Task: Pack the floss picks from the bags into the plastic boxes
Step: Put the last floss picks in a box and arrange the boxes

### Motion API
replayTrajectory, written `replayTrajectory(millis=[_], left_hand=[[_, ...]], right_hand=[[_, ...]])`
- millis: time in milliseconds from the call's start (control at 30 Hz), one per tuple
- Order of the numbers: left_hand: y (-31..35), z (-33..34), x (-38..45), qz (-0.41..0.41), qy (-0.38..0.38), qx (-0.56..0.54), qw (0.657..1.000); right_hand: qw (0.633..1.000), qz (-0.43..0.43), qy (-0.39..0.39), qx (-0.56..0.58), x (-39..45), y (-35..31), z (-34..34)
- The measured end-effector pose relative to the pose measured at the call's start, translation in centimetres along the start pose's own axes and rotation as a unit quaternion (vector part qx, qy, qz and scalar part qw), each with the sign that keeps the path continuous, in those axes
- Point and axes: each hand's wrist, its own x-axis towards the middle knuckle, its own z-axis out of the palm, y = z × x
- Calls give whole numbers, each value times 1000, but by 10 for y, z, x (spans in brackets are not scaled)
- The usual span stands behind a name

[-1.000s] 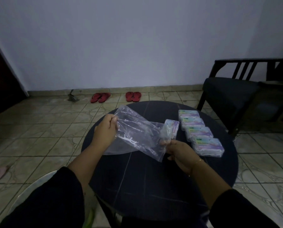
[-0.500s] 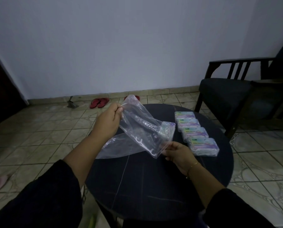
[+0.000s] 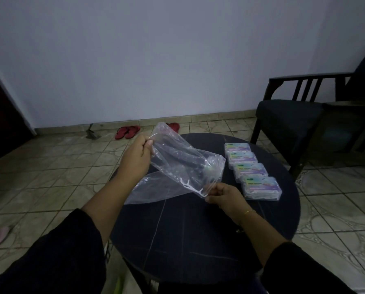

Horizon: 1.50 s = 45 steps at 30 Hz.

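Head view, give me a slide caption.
Both hands, left and right, hold a nearly empty clear bag beside four filled boxes.

You face plain pale wall [image 3: 156, 60], dim light. Beige tiled floor [image 3: 50, 177]. Dark round table [image 3: 198, 240] below you. Dark wooden armchair [image 3: 294, 124] far right. Red sandals [image 3: 127, 131] by skirting.

At frame centre, the left hand [image 3: 137, 158] and right hand [image 3: 223, 196] hold a clear bag [image 3: 177, 164] above the dark round surface [image 3: 198, 240], four plastic boxes [image 3: 252, 169] lined up right of it.
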Motion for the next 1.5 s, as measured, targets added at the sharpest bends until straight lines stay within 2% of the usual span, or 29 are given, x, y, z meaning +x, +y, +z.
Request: replayTrajectory(millis=[600, 867, 1067, 1300, 1500], left_hand=[[-6, -2, -3, -15, 1, -33, 999], [-9, -3, -5, -34, 9, -36, 999], [-5, -1, -6, -21, 12, -55, 998], [-11, -2, -5, -31, 17, -35, 999], [-17, -2, -7, -42, 20, -34, 998]], right_hand=[[999, 7, 23, -48, 3, 2, -7], [967, -18, 44, -251, 6, 5, -14], [948, -58, 2, -312, 13, 7, -9], [951, -51, 15, -306, 7, 3, -12], [935, -77, 39, -343, 5, 6, -8]])
